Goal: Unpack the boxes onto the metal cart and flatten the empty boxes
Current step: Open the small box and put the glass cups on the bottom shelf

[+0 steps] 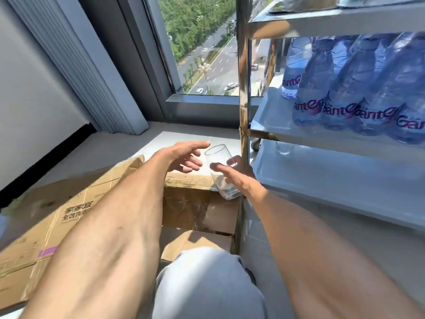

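Head view looks down past both forearms to an open cardboard box on the floor beside the metal cart. Just above the box's far flap, the right hand grips a clear drinking glass, tilted with its rim away from the person and fingers wrapped behind it, forefinger stretched along its front. The left hand hovers beside the rim with fingers spread and relaxed, holding nothing; whether a fingertip touches the glass I cannot tell. On the cart, water bottles fill the middle shelf and a second glass stands on the lower shelf. So unpacking looks partly done. This glass is not yet shelved, the box's inside is mostly shadowed, and neither it nor the printed box at left is flattened
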`<state>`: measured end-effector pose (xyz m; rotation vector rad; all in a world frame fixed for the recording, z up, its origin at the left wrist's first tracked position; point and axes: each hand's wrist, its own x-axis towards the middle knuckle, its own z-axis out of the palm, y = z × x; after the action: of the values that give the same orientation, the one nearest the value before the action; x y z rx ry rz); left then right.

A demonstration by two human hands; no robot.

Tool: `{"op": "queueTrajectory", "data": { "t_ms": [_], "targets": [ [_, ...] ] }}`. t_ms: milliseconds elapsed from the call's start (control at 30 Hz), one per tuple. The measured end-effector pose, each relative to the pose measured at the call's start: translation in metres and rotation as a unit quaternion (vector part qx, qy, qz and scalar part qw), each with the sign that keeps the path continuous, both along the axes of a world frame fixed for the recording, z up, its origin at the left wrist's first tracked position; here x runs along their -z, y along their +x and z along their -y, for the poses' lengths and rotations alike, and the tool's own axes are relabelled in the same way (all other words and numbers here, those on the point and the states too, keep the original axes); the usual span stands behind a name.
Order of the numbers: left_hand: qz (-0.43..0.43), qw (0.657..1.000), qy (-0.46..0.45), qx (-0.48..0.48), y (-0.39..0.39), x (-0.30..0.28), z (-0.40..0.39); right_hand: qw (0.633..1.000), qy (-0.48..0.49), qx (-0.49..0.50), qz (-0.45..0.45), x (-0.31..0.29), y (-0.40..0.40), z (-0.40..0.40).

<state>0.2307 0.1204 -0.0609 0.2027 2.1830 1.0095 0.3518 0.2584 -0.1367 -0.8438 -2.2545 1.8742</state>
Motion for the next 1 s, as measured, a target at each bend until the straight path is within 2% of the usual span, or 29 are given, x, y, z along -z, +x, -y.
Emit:
{"op": "queueTrajectory", "data": {
  "t_ms": [67, 133, 200, 233, 300, 400, 567, 733, 1000],
  "targets": [
    [-0.005, 0.999, -0.05, 0.022, -0.003, 0.011, -0.009, 0.991, 0.081, 0.098, 0.033, 0.02, 0.017, -0.014],
    [-0.007, 0.989, -0.117, 0.085, -0.004, 0.023, -0.023, 0.973, 0.122, 0.19, 0.043, 0.038, 0.031, -0.033],
    [-0.025, 0.985, -0.128, 0.109, -0.002, 0.045, -0.037, 0.947, 0.183, 0.261, 0.032, 0.052, 0.039, -0.052],
    [-0.051, 0.988, -0.108, 0.1, 0.0, 0.054, -0.042, 0.934, 0.211, 0.289, 0.017, 0.058, 0.041, -0.059],
    [-0.164, 0.983, -0.051, 0.062, 0.001, 0.075, -0.051, 0.906, 0.257, 0.336, -0.006, 0.07, 0.04, -0.073],
    [-0.313, 0.949, -0.035, 0.009, -0.004, 0.084, -0.054, 0.865, 0.31, 0.395, 0.017, 0.084, 0.028, -0.1],
    [-0.398, 0.906, -0.12, -0.075, -0.03, 0.102, -0.026, 0.846, 0.248, 0.471, 0.02, 0.105, 0.004, -0.149],
    [-0.468, 0.865, -0.132, -0.124, -0.051, 0.143, 0.014, 0.828, 0.218, 0.516, -0.007, 0.124, -0.021, -0.195],
    [-0.479, 0.856, -0.153, -0.122, -0.066, 0.189, 0.041, 0.834, 0.248, 0.49, -0.054, 0.146, -0.055, -0.216]
  ]
}}
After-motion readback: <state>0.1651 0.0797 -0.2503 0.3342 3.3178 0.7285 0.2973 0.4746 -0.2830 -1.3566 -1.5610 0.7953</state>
